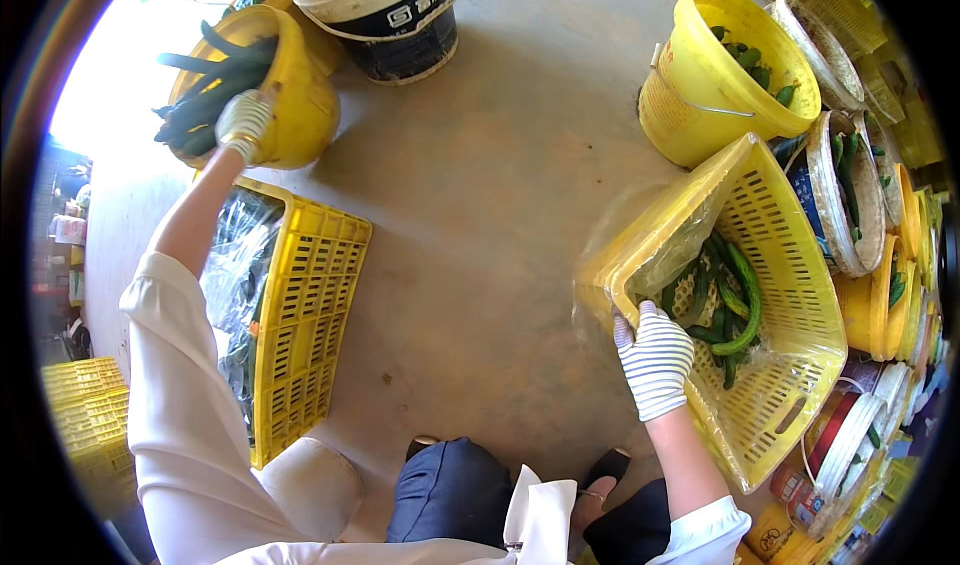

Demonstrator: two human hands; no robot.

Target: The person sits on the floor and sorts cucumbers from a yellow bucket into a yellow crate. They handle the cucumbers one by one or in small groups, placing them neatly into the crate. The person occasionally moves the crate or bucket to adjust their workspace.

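My left hand [246,124], in a striped knit glove, is at the rim of a yellow bucket [304,107] heaped with cucumbers [217,92], upper left. It is blurred, and whether its fingers grip a cucumber cannot be told. My right hand [654,359], gloved alike, grips the near left rim of a yellow plastic crate [787,265] at the right. That crate is lined with clear plastic film and holds several curved green cucumbers [742,295] at its bottom. Below my left hand stands another yellow crate [311,325], with clear film [232,265] over dark green contents.
A black and white bucket [397,29] stands at the top. Upper right, a yellow bucket [667,100] holds small cucumbers. More buckets [847,190] line the right edge. Stacked yellow crates [90,407] are at lower left. A pale rounded stool-like object [311,482] is beside my legs.
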